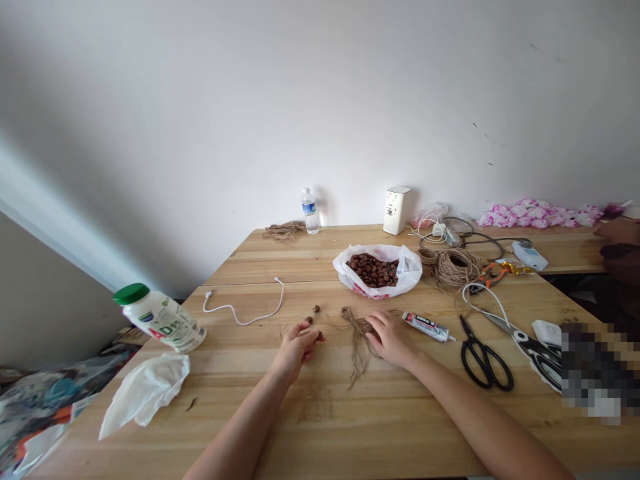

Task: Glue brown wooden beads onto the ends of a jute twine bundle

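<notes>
My left hand (299, 345) rests on the wooden table (320, 413) with its fingers pinched on a small brown nut. Two more brown nuts (316, 309) lie loose just beyond it. My right hand (389, 335) lies palm down, pressing on a bundle of jute twine (358, 347) whose frayed ends trail toward me. A white plastic bag of brown nuts (378, 269) sits open behind the hands. A glue tube (428, 326) lies right of my right hand.
Black scissors (483, 360) and a second pair (535, 345) lie at the right, twine coils (454, 265) behind them. A white cable (243, 309), a tipped green-capped bottle (160, 319) and crumpled tissue (145, 393) are at left. A water bottle (311, 211) and white device (397, 209) stand by the wall.
</notes>
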`<move>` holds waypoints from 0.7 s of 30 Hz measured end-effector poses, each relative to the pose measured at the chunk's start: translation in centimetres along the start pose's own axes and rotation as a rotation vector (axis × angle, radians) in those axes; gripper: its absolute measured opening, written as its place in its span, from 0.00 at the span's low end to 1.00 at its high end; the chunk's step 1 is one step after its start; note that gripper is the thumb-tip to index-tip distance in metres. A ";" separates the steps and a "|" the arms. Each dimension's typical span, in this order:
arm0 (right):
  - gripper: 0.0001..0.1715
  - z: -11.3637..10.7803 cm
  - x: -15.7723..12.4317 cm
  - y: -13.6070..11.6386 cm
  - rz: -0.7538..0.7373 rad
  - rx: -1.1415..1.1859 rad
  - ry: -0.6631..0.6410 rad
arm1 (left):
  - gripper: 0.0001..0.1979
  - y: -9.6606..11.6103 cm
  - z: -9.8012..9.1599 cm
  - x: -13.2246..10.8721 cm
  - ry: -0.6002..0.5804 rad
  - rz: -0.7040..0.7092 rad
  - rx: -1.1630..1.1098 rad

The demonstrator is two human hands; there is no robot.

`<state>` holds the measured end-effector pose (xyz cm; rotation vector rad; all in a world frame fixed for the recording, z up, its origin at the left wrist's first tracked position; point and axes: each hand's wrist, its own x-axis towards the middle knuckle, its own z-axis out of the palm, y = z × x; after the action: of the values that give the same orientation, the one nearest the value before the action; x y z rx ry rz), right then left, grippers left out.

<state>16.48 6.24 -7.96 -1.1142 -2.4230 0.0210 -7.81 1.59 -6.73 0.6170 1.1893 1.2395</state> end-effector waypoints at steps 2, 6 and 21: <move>0.15 0.0 0.0 0.0 0.000 0.001 0.002 | 0.25 0.0 0.0 0.0 -0.003 -0.002 -0.005; 0.15 0.0 0.0 0.0 0.003 0.001 0.002 | 0.25 0.0 0.1 -0.1 -0.009 0.007 -0.008; 0.15 0.1 0.0 0.0 0.004 -0.005 0.008 | 0.25 0.0 0.1 0.0 -0.010 0.011 -0.015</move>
<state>16.48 6.22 -8.02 -1.1192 -2.4151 0.0124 -7.74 1.61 -6.67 0.6185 1.1688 1.2529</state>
